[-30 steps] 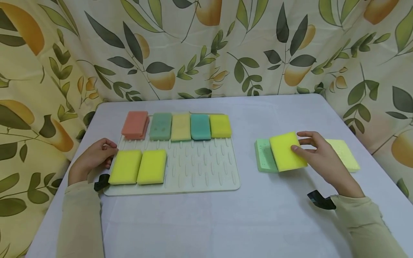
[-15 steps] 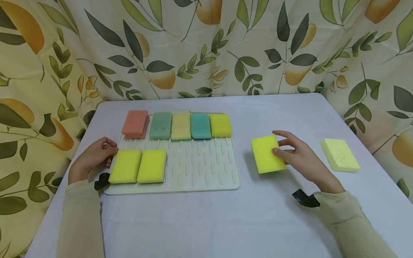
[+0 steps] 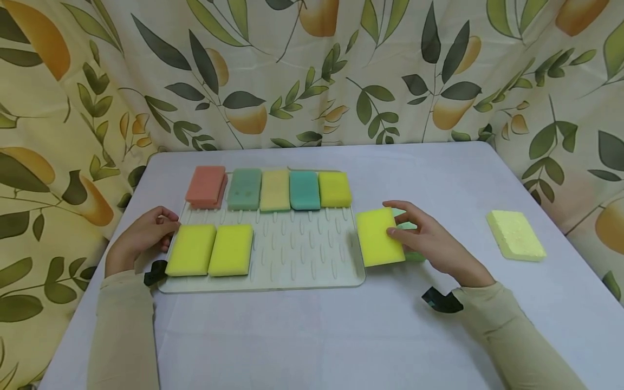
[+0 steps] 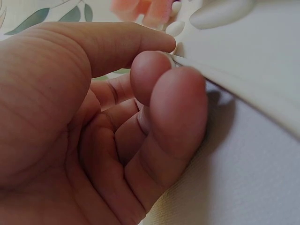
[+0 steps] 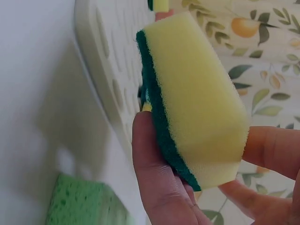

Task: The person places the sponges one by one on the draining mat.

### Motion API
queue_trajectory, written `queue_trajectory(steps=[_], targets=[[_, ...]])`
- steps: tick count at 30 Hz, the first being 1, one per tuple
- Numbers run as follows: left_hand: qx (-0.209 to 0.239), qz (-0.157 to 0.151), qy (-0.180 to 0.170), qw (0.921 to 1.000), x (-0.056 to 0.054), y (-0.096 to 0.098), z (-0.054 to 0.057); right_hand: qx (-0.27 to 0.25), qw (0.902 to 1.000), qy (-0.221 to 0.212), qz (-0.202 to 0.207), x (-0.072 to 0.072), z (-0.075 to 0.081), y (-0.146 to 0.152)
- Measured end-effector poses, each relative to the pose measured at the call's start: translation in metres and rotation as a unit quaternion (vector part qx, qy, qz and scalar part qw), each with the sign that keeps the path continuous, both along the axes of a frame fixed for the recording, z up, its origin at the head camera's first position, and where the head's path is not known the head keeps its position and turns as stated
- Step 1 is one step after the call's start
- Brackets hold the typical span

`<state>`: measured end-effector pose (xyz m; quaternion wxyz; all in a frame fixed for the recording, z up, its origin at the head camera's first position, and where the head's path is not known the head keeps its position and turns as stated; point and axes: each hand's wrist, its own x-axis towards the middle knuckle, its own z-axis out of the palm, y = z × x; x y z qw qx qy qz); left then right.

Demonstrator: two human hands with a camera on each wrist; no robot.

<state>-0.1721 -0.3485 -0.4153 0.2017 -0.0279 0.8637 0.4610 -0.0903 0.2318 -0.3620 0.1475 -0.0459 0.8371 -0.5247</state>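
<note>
My right hand [image 3: 424,238] grips a yellow sponge [image 3: 379,238] between thumb and fingers, held above the table at the right edge of a white ridged mat [image 3: 297,260]. The right wrist view shows this sponge [image 5: 197,93] with a dark green scouring layer. My left hand [image 3: 146,235] pinches the mat's left edge, thumb above and fingertips at the rim in the left wrist view. Beside it on the mat lie two yellow sponges, one on the left [image 3: 191,250] and one right of it [image 3: 231,250]. A light green sponge [image 3: 414,257] is partly hidden behind my right hand.
Along the mat's back stand a pink sponge stack [image 3: 206,187], a grey-green sponge [image 3: 245,189], a beige one [image 3: 275,190], a teal one [image 3: 304,190] and a yellow one [image 3: 335,189]. A pale yellow sponge [image 3: 515,234] lies at far right. Patterned cloth [image 3: 312,70] hangs behind.
My right hand has carried the yellow sponge leftward, from over the light green sponge to the mat's right edge. My left hand stays at the mat's left edge.
</note>
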Motion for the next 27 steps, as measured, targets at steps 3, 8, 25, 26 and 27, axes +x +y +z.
queue_trajectory(steps=[3, 8, 25, 26, 27], targets=[[-0.001, 0.000, -0.001, 1.0000, 0.000, 0.000, 0.001, -0.014, 0.9999, -0.002, 0.008, -0.001, -0.001, -0.007], [0.004, 0.000, -0.001, 1.0000, 0.001, 0.001, 0.002, -0.024, 0.9996, -0.008, 0.014, -0.005, -0.002, -0.021], [0.008, 0.000, -0.003, 1.0000, -0.002, -0.002, -0.001, -0.051, 0.9975, -0.022, 0.044, -0.014, -0.010, -0.068], [0.007, 0.000, -0.004, 1.0000, -0.002, -0.001, -0.001, -0.051, 0.9975, -0.024, 0.043, -0.015, -0.011, -0.070], [0.007, 0.000, -0.005, 1.0000, -0.002, -0.001, -0.001, -0.054, 0.9972, -0.026, 0.044, -0.015, -0.011, -0.073]])
